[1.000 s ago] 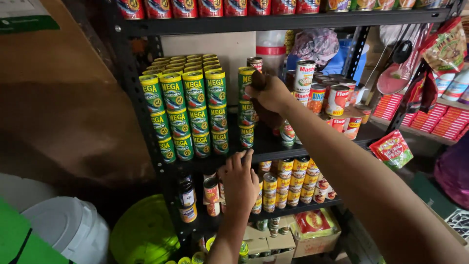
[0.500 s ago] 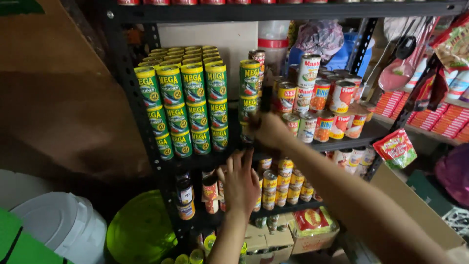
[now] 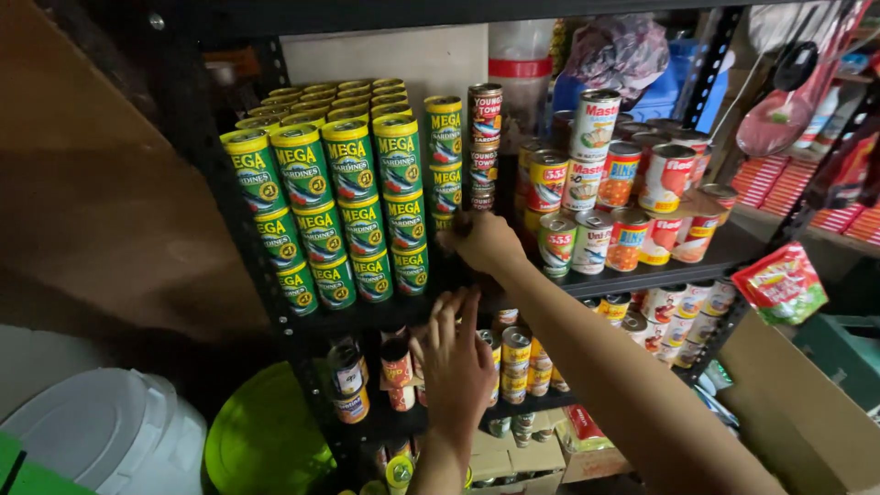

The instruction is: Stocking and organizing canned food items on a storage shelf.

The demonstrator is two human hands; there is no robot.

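- The right hand reaches into the middle shelf, fingers curled together against the lowest cans of a narrow dark-labelled can stack; whether they clamp a can I cannot tell, since the hand hides it.
- The left hand is raised flat with fingers spread apart, its tips at the front edge of the black metal shelf, holding nothing.
- Just left of the right hand stands a block of green-and-yellow sardine cans, stacked three high in rows.
- To its right sits a cluster of red, white and yellow tins, piled loosely two high.
- Beneath the left hand, small bottles and short cans fill the lower shelf.
- Further out, a white plastic bucket lid and a lime-green round lid lie at lower left.
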